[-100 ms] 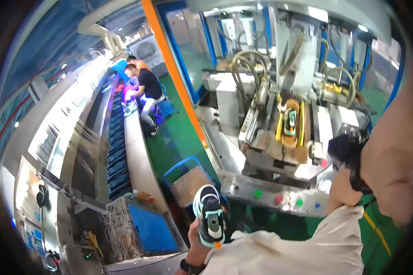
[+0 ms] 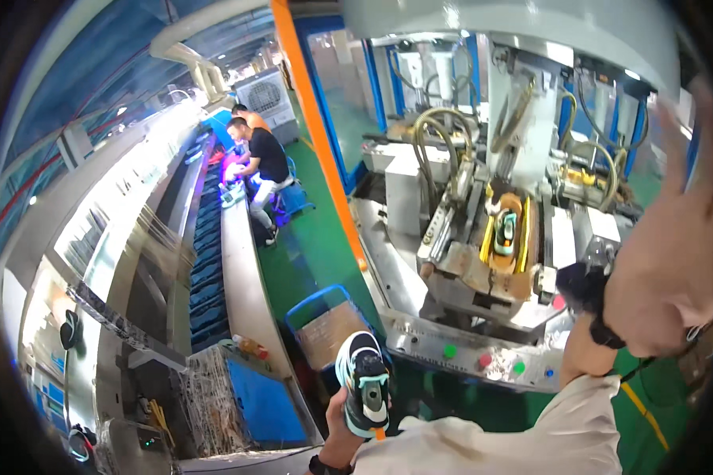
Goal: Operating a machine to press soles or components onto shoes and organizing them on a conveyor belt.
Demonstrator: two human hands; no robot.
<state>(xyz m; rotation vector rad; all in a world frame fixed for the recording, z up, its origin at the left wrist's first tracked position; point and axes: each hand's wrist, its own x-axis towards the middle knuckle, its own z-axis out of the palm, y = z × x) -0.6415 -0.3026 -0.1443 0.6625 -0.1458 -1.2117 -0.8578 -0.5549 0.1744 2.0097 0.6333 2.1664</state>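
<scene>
- Sneaker sits low at six o'clock, clamped in the left hand, long axis toward twelve.
- Right hand, at three o'clock, is open, empty, near the press machine.

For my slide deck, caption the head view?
Left hand holds a sneaker before a press; right hand raised.

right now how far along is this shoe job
One shoe already sits sole-up in the yellow clamp of the press machine. In hand: the left hand holds a second teal-and-black shoe sole-up below the control panel, clear of the machine. The right hand is raised near the camera, apparently empty. Left: the held shoe has not reached the machine.
</scene>
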